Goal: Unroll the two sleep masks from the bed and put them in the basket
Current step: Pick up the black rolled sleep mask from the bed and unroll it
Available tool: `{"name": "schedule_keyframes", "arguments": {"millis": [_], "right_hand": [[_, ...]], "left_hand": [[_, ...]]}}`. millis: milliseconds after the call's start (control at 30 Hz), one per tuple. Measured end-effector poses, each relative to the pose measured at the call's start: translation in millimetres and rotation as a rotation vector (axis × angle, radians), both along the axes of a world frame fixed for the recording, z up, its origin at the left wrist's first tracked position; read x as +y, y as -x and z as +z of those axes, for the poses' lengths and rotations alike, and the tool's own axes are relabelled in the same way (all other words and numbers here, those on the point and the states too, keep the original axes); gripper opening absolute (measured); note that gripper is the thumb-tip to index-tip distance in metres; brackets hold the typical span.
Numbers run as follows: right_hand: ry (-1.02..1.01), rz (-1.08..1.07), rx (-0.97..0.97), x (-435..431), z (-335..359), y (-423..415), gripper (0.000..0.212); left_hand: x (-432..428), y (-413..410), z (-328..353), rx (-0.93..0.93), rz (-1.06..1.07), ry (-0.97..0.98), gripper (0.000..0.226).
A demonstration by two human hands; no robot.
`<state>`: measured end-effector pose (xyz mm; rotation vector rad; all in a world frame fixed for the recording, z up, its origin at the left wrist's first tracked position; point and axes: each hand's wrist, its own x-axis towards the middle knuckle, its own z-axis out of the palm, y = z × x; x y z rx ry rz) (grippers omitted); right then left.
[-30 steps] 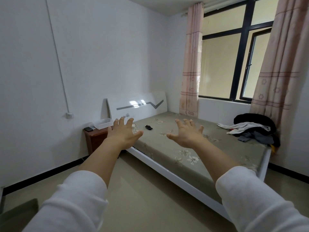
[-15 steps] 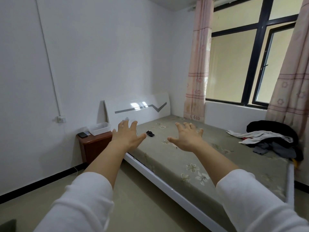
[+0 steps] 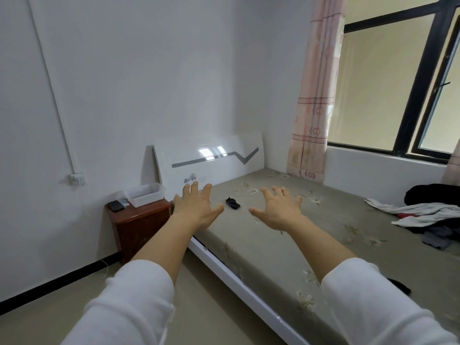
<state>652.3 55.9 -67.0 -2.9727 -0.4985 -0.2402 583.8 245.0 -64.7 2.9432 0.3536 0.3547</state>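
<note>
Fingers of the left hand (image 3: 195, 207) and right hand (image 3: 278, 210) are spread wide, holding nothing. Between and just beyond them, one rolled sleep mask (image 3: 232, 203) lies on the bed (image 3: 286, 247). The basket (image 3: 145, 194) sits left of them, apparently unfilled. Nothing looks done yet.

Legible text, labels, brands, numbers, signs: none. The headboard (image 3: 209, 161) bears only a grey zigzag stripe and a small grey flower motif below that stripe, no lettering. The phone (image 3: 115, 205) on the nightstand (image 3: 142, 221), left of the headboard, shows a dark surface with nothing readable.
</note>
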Motion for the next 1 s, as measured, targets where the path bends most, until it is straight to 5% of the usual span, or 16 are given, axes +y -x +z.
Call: {"name": "schedule_keyframes", "arguments": {"millis": [500, 1000], "right_hand": [[-0.032, -0.065, 0.061, 168, -22, -286, 0.075], [-0.012, -0.081, 0.141, 234, -71, -603, 0.072]], "left_hand": [[161, -294, -18, 0.06, -0.07, -0.043, 0.069], [226, -620, -75, 0.153, -0.073, -0.02, 0.068]]}}
